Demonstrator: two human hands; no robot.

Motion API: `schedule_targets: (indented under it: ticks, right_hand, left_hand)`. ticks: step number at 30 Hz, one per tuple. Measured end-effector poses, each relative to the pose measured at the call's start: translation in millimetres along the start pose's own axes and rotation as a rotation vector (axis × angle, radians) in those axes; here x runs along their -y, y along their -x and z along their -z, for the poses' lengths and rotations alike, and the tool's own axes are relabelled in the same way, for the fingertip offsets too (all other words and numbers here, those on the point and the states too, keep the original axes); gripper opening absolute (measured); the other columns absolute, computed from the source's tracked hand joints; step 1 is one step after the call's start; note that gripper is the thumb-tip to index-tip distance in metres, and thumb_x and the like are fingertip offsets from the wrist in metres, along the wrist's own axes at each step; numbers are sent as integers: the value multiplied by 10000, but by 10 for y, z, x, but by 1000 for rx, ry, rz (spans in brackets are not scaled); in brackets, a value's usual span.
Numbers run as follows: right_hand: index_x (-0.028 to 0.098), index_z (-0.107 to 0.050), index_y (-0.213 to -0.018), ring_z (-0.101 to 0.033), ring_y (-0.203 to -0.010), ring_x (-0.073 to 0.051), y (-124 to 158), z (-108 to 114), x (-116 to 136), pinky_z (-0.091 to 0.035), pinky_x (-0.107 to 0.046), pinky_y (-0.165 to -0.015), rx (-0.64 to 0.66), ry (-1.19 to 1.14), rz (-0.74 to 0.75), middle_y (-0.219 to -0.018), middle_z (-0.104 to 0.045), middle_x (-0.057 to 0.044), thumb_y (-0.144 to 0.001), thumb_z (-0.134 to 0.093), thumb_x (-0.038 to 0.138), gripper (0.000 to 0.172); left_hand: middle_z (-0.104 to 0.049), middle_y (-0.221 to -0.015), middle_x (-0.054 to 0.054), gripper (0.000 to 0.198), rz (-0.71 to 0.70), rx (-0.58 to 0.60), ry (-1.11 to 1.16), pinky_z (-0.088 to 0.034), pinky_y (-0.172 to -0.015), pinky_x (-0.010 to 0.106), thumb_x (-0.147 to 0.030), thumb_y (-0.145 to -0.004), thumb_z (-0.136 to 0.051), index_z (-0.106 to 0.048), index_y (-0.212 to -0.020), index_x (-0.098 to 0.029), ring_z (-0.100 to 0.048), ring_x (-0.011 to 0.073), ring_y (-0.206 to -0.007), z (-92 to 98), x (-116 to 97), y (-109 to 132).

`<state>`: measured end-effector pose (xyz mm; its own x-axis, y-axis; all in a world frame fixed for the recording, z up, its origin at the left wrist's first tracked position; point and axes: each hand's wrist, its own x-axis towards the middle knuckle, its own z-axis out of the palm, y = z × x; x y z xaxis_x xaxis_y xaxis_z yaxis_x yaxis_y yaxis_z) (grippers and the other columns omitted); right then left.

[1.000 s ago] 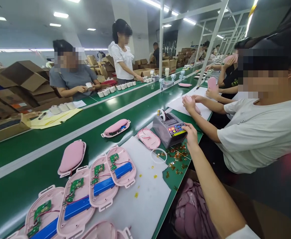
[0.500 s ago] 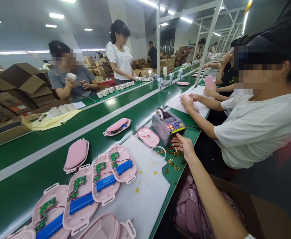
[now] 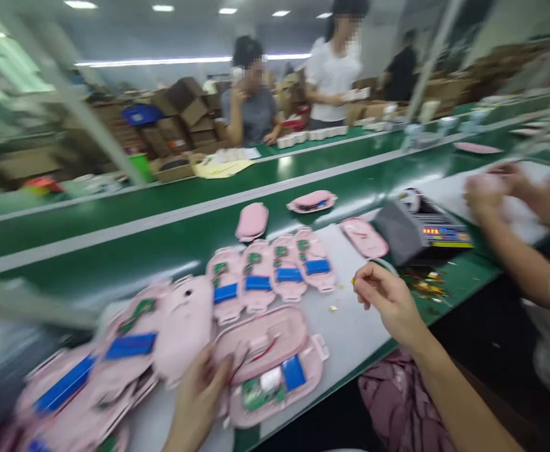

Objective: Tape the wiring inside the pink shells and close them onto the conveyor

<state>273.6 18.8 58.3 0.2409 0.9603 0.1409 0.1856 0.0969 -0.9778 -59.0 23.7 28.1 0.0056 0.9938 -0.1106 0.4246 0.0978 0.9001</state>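
Observation:
My left hand (image 3: 198, 397) is closed at the left edge of a pink oval cover (image 3: 260, 336), its thumb over the rim. That cover is tilted up over a pink shell (image 3: 310, 383) holding a green circuit board (image 3: 256, 394) and a blue battery (image 3: 294, 372); thin red and dark wires show beneath it. Over the white sheet, my right hand (image 3: 388, 304) is pinched, with a tiny bit of amber tape (image 3: 353, 282) at the fingertips. Just beyond it stands the grey tape dispenser (image 3: 402, 232), beside a pale ring (image 3: 384, 265) partly hidden by the hand.
Several open pink shells (image 3: 289, 276) with blue batteries lie in a row, more stacked at left. Amber tape scraps (image 3: 428, 285) litter the green bench (image 3: 463, 276). Below its edge is a pile of pink parts (image 3: 397, 395). A co-worker's hands (image 3: 486, 191) work at right.
The view has swung left. My right hand has left the dispenser's front and come back over the white sheet, now pinching a tape bit. My left hand has come into view at the pink cover.

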Motion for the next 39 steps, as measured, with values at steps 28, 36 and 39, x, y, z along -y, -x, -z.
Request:
schedule_targets:
  ticks: [28,36,39]
  right_hand:
    - [238,-681,-875,-607,-765,-209,-102,-1415,353,-368,-288,-599,586,967,358,-877,-673,-23,-689,-764,496,328]
    - [214,-721,-831,-657,-754,-169,-51,-1458,354,-429,-250,-679,702,578,271,-788,-723,-9,-830,-666,355,152]
    - [198,-711,-942,-676,-821,-165,-33,-1345,346,-466,-242,-741,622,551,424,-879,-737,-24,-838,-669,385,218]
  left_hand:
    - [-674,-928,64,268,-120,209,395,-475,-667,255,-281,-890,-578,-620,-1122,-153,-618,174,-779,-152,303,197]
    - [-703,-1087,61,293,-221,153,198,-477,-943,320,-383,-901,-579,-651,-1112,-193,-636,224,-1024,-46,13,134]
    - [-716,-1110,53,365,-221,118,86,-508,-933,319,-500,-883,-565,-680,-1107,-236,-655,242,-1024,29,121,87]
